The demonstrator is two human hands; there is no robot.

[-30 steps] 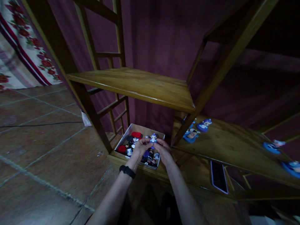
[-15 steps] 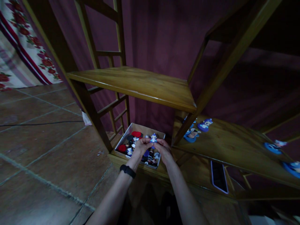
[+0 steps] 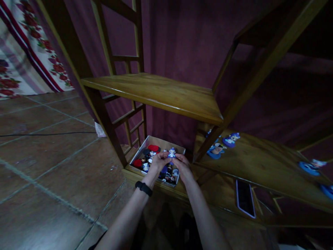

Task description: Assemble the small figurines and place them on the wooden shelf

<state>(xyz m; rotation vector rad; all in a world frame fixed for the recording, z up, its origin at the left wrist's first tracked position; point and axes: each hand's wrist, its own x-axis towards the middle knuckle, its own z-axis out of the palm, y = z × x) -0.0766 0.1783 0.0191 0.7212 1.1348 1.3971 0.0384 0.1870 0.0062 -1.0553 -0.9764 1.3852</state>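
A small blue-and-white figurine (image 3: 171,152) is held upright between my two hands, above a shallow box. My left hand (image 3: 159,162) grips it from the left with the fingertips. From the other side my right hand (image 3: 182,164) pinches it too. Below them the cardboard box (image 3: 146,143) holds several figurines, some on red, black or purple bases; a red base (image 3: 154,148) shows at its back. My hands hide part of the box's middle.
A wooden shelf board (image 3: 156,90) juts out above the box. On the right-hand shelf (image 3: 260,163) stand several figurines, among them a purple-based figurine (image 3: 231,139) and a blue-based figurine (image 3: 312,166). A phone (image 3: 245,198) lies lower down. A black cable (image 3: 47,133) crosses the tiled floor.
The view has shifted slightly, so the shelves and box appear a little further right. Both hands keep the same hold on the figurine.
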